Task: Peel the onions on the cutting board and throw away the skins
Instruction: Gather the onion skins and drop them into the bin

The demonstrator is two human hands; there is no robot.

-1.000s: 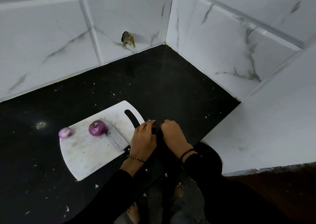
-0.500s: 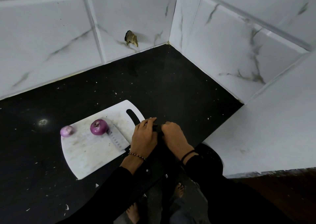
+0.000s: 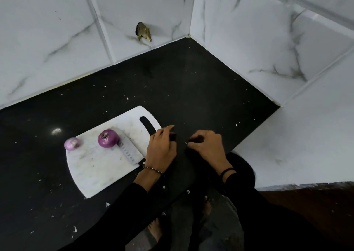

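Observation:
Two purple onions stand on the white cutting board: a small one at its left edge and a bigger one near the middle. A knife lies on the board beside the big onion, its black handle reaching under my left wrist. Both hands are on the black counter, right of the board. My left hand pinches a dark, thin thing, perhaps a black bag. My right hand has its fingers curled on the same dark material. Against the black counter its shape is hard to make out.
The black counter runs into a corner of white marble-look tiled walls. A broken hole shows in the back wall. A white ledge borders the counter on the right. Small white flecks lie scattered over the counter. My feet show below its front edge.
My hands, close together before, have moved apart, the right one shifting to the right. The onions, board and knife have not moved.

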